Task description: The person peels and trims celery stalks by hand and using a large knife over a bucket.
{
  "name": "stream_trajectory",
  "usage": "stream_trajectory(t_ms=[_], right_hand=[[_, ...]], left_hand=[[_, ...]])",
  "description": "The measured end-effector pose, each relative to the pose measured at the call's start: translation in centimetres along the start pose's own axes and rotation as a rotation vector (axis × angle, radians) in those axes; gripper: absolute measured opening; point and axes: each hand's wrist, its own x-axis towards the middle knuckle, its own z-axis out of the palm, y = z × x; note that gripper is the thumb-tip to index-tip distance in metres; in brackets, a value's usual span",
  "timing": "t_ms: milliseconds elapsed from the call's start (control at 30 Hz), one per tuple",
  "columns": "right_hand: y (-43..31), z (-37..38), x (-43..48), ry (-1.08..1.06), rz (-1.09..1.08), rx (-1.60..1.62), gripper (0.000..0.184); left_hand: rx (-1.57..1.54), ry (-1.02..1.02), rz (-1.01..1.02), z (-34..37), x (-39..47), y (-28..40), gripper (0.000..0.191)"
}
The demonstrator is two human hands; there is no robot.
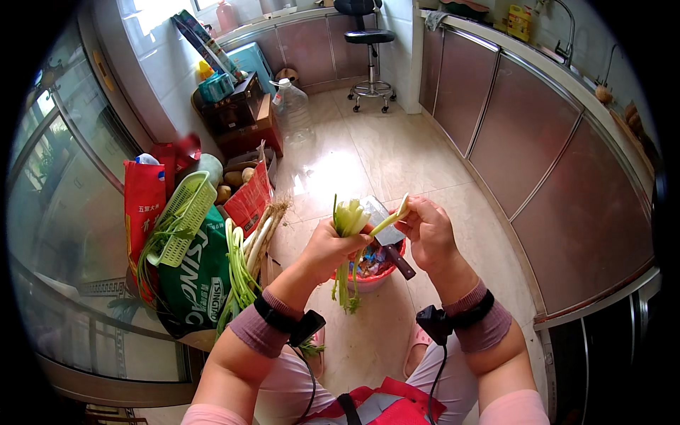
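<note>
My left hand [338,245] is closed around a bunch of celery [349,215]. The pale cut bases point up and the leafy ends hang below the fist. Between the fingertips of my right hand [429,228] is the pale, broad end of a single celery stalk [392,219]. This stalk slants down to my left thumb. Beneath both hands stands a waste bin [366,284] with a red rim, holding coloured scraps and wrappers. A cleaver with a wide blade and a brown handle [399,261] lies across the bin's top, its blade partly hidden by the stalk.
On the left are a green basket [195,210] with leafy stems, a green bag [196,271], leeks [265,228] and loose celery stalks [241,265]. A clear water jug [292,109] and a wheeled stool [370,37] stand farther off. Cabinets [526,117] line the right side.
</note>
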Motion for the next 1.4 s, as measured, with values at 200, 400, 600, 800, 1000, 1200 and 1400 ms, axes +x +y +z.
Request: stream_trajectory(t_ms=[200, 400, 600, 800, 1000, 1200, 1400], right_hand=[[0.4, 0.1, 0.0, -0.020, 0.070, 0.030, 0.012], [0.0, 0.6, 0.2, 0.078, -0.268, -0.465, 0.017], [-1.8, 1.4, -1.3, -0.092, -0.989, -1.340, 0.020], [-0.9, 0.5, -1.0, -0.237, -0.889, -1.533, 0.015], [0.1, 0.2, -0.6, -0.277, -0.940, -1.550, 0.007], [0.6, 0.3, -0.5, -0.287, -0.878, -1.536, 0.006], [0.9, 0.1, -0.4, -0.276, -0.777, -1.410, 0.011]], left_hand=[[-0.063, 0.001, -0.032, 0.1, -0.1, 0.1, 0.013], [-0.105, 0.035, -0.057, -0.2, -0.1, 0.1, 0.013], [-0.026, 0.072, -0.053, -0.6, 0.0, 0.1, 0.010], [0.001, 0.047, -0.026, -0.6, -0.1, 0.0, 0.008], [0.036, 0.056, -0.030, -0.5, -0.3, 0.4, 0.011], [0.082, 0.092, 0.017, 0.1, -0.3, 0.5, 0.008], [0.105, 0.054, -0.045, -0.7, -0.2, 0.6, 0.011]])
